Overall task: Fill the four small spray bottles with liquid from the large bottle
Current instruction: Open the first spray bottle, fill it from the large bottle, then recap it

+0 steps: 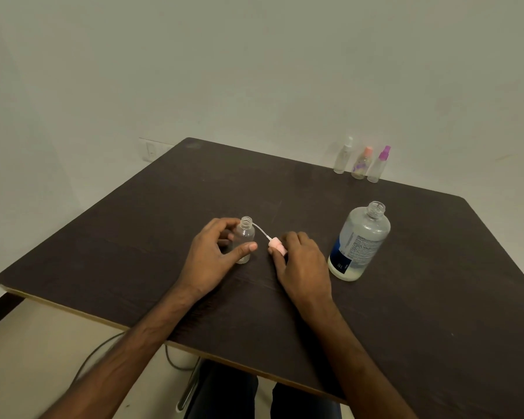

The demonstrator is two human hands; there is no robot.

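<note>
Clear plastic, uncapped and upright, the small round spray bottle (245,241) stands just left of the frame's centre on the dark brown bench (133,231), its threaded mouth open upward and its long axis vertical. The left hand (214,257) is curled around it, thumb across its front, steadying it. Just to its right, the right hand (300,264) pinches the pale pink spray cap (277,246) low near the bench, the cap's thin white dip tube (259,229) arcing back toward the bottle's neck. Further right, near that same hand, stands the large clear bottle with a dark blue label (359,241), capless, with only a shallow layer of milky liquid at its base. By my reading, pouring falls to the right hand, once it drops the cap. Three capped small spray bottles (362,161) cluster at the upper right, well apart.
</note>
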